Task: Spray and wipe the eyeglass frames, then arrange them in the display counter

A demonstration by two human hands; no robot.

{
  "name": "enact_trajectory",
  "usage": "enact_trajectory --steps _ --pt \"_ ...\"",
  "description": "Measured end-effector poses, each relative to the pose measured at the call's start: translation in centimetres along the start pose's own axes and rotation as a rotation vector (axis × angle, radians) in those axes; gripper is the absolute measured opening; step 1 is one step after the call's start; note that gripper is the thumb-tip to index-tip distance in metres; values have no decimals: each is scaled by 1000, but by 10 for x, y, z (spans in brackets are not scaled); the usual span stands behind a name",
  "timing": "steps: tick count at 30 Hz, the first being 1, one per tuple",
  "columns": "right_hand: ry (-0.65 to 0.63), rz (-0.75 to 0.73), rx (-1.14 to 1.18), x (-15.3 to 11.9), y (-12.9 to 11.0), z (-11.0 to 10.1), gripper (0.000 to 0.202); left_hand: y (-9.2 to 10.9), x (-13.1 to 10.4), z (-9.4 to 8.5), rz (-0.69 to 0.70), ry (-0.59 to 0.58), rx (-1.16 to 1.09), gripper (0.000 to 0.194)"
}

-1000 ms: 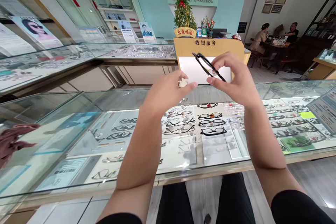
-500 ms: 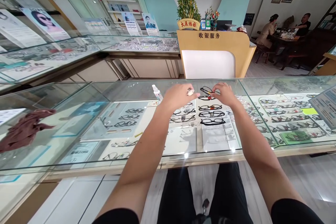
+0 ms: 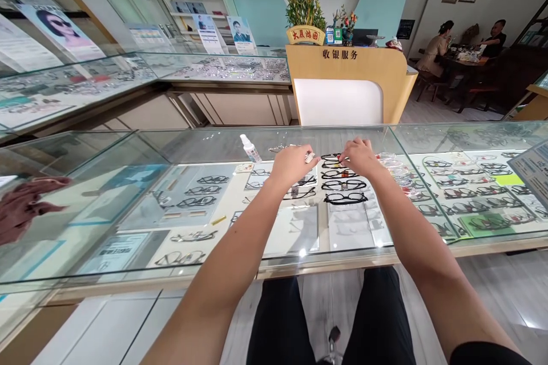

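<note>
My left hand (image 3: 294,165) is closed over the glass counter, with a small white thing (image 3: 309,157), perhaps a crumpled cloth, showing between thumb and fingers. To its right, my right hand (image 3: 360,156) pinches the right end of a black-framed pair of eyeglasses (image 3: 330,157), which lies at the far end of a column of glasses. Nearer to me in that column lie more dark frames, including a black pair (image 3: 346,198) at the front. A white spray bottle (image 3: 250,149) stands left of my left hand.
Under the counter glass (image 3: 295,234) several rows of eyeglasses are laid out. A brown cloth (image 3: 29,205) lies at the left, and a printed sign (image 3: 533,174) stands at the right. Beyond is a wooden cashier desk (image 3: 400,85). Two people sit at a table at the back right.
The right hand has lowered the tilted eyeglasses onto the far end of the column. My left hand has shifted slightly left and down, still closed on the white thing. The view has moved slightly.
</note>
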State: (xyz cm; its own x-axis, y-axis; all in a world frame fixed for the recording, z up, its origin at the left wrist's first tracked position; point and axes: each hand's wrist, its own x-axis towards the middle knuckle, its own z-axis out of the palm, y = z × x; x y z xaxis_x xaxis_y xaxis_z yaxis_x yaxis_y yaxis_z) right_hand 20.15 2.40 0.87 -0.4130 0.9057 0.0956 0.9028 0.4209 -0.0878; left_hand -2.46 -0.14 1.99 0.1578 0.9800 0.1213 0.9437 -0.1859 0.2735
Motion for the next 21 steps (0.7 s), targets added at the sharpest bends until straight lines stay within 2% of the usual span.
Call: enact_trajectory --steps 12,18,21 --pt "-7 0 -22 3 -2 6 29 -2 1 2 1 6 -8 41" --pt "3 13 -23 2 -5 6 35 0 0 2 -1 4 -20 41" --pt "-34 12 -19 3 -7 8 41 0 -1 1 -2 1 -11 41"
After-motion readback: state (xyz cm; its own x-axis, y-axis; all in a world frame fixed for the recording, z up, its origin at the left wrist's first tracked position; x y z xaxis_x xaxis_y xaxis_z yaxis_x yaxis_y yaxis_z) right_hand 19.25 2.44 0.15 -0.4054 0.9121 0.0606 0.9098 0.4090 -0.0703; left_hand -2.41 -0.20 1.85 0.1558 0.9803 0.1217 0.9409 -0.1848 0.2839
